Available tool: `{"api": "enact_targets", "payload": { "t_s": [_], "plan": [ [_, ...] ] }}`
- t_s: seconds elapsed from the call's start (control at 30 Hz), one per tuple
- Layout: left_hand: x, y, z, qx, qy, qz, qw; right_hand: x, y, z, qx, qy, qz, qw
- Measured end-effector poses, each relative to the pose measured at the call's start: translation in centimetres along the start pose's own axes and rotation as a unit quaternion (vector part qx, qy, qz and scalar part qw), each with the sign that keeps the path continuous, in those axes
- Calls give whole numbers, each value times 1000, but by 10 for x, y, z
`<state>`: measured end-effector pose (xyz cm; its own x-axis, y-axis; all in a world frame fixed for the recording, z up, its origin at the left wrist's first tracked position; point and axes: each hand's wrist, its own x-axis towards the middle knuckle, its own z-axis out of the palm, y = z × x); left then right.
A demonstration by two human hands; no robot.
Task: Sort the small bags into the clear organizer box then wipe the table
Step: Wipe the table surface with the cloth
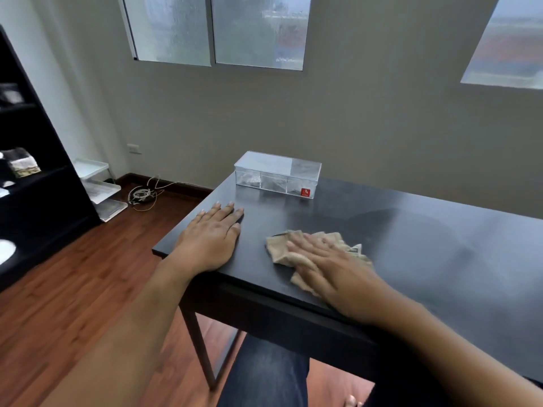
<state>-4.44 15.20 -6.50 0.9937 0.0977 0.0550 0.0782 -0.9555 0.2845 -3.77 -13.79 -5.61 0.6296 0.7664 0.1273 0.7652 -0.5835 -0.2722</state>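
Observation:
The clear organizer box [277,174] stands with its lid on at the far left corner of the black table [426,239]. Small bags show faintly through its walls, and a red label sits at its lower right. My left hand [211,236] lies flat, palm down, on the table's near left corner, holding nothing. My right hand [332,268] presses flat on a crumpled beige cloth [282,251] near the front edge. The hand looks blurred. A damp streak shows on the tabletop to the right of the cloth.
A black shelf unit [35,183] stands at the left. White stacked trays [97,183] and a coil of cables [144,195] lie on the wooden floor by the wall. The table's left edge runs close to my left hand.

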Motion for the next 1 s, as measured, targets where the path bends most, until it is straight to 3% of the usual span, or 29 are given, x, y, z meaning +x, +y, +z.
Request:
{"api": "enact_targets", "payload": {
  "t_s": [0.17,0.33,0.47,0.6,0.73,0.8,0.9,1.0],
  "plan": [
    [0,4,3,7,-11,27,1000,-2,50,-21,-38,28,155,987],
    [3,31,8,1,-22,65,998,1,-16,9,-24,16,56,998],
    [4,51,13,2,-23,98,995,-56,9,-4,27,33,39,998],
    [8,67,20,-4,-31,130,991,-95,79,-34,-19,61,219,974],
    [8,81,26,-9,-20,143,990,-66,64,-23,-75,46,346,934],
    [7,84,28,-9,-15,139,990,-48,29,-11,-65,29,325,943],
    [8,83,31,-11,-11,134,991,-58,-13,-5,-65,30,223,972],
    [6,83,31,-22,-11,139,990,-101,-1,-12,-95,25,199,975]
  ]
}}
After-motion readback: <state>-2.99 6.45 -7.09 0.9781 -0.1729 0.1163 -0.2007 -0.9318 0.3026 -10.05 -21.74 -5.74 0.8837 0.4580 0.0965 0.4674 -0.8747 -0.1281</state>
